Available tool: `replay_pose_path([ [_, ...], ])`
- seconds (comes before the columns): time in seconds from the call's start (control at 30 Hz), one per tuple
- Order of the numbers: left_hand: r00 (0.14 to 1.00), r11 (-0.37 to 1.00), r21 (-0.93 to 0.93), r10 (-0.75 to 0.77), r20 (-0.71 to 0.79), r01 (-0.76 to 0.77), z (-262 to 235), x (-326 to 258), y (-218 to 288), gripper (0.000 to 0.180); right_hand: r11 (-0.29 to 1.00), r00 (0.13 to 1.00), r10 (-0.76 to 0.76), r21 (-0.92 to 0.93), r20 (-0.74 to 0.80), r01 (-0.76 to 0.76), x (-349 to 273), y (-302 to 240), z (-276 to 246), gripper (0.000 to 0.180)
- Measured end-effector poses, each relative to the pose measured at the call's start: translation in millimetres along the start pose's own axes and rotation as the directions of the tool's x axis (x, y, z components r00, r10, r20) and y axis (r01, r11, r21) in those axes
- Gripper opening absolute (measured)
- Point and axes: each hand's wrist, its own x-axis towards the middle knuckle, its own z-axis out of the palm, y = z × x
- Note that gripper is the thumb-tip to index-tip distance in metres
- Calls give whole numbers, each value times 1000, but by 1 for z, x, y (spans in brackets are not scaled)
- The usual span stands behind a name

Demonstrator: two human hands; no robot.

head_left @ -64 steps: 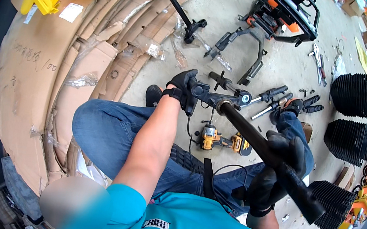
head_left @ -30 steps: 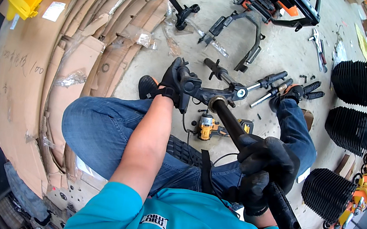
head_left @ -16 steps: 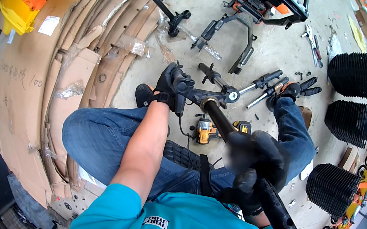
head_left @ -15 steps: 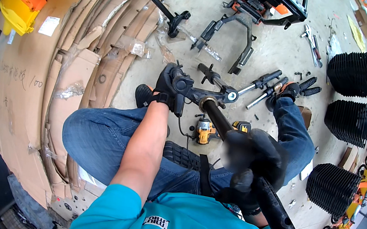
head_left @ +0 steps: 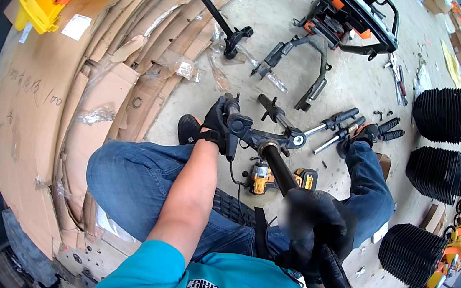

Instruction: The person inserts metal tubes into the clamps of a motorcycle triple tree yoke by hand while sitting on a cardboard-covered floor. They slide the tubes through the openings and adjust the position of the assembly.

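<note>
A black front fork with a long steering tube lies tilted across my lap, its crown away from me and the tube's end close to my chest. My left hand, in a black glove, is closed round the crown's left end, by a short fork leg. Further along the tube, my right hand, also gloved in black, is wrapped round it. A blurred patch hides part of that hand's fingers. Below the crown, a yellow cordless impact driver rests on the floor between my legs.
Flattened cardboard is stacked on the left. Ahead lie another steering stem and a black frame. Loose shock absorbers sit by my right foot, with pliers beyond. Ribbed black parts stand in stacks on the right.
The whole view has shifted slightly, so the floor things appear lower and further right. Both hands keep their hold on the fork, which shows little movement of its own.
</note>
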Motion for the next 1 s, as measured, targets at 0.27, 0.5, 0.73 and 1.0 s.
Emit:
replay_pose_path([
  [0.27,999,999,16,45,-1,-45,-5,7,0,31,979,978,190,-51,-82,-195,15,-25,8,48],
  [0.5,958,994,51,110,-263,-100,2,2,3,41,941,874,276,-74,-399,-331,44,-37,29,46],
  [0.73,641,1,951,739,207,-309,-21,11,95,49,985,990,90,-139,-105,-104,143,-9,4,47],
  [1.0,663,-514,672,240,709,-532,209,-138,60,76,949,998,66,-308,-12,-66,208,14,-35,52],
])
